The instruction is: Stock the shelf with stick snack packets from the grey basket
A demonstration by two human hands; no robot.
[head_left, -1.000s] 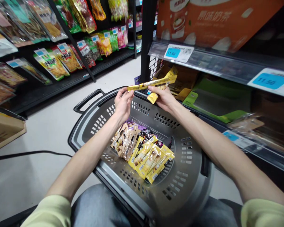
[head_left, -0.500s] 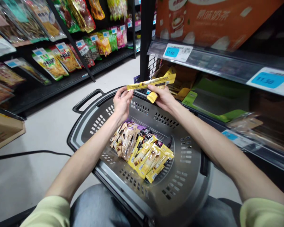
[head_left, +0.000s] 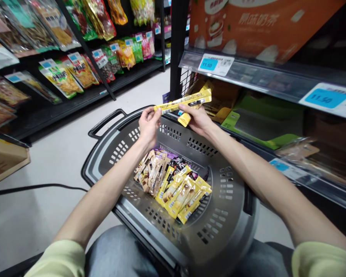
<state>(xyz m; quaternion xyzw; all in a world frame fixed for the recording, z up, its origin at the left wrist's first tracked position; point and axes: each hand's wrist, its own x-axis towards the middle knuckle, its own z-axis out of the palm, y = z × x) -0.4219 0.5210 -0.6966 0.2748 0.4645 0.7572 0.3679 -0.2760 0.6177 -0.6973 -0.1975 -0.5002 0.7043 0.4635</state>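
Note:
Over the far side of a grey shopping basket (head_left: pixel 227 227), my left hand (head_left: pixel 148 125) pinches the left end of a yellow stick packet (head_left: pixel 170 105). My right hand (head_left: pixel 200 117) grips the same packet nearer its right end. A second yellow stick packet (head_left: pixel 184 119) is held crosswise under the first in my right hand. Inside the basket lie several yellow stick packets (head_left: pixel 180 196), with brown stick packets (head_left: pixel 154 173) to their left. Purple and dark packets (head_left: pixel 168 154) show behind them, partly covered.
On the right, a shelf (head_left: pixel 256 80) with price tags holds an orange carton (head_left: pixel 262 27); a green-edged open box (head_left: pixel 265 119) sits below. Snack bags (head_left: pixel 60 77) fill the left shelves. A cardboard box (head_left: pixel 5 157) and a black cable (head_left: pixel 40 186) are on the floor at left.
The upper yellow packet has turned slightly in my fingers, so more of its front face shows. Both hands stay almost in place, and the basket's contents look the same.

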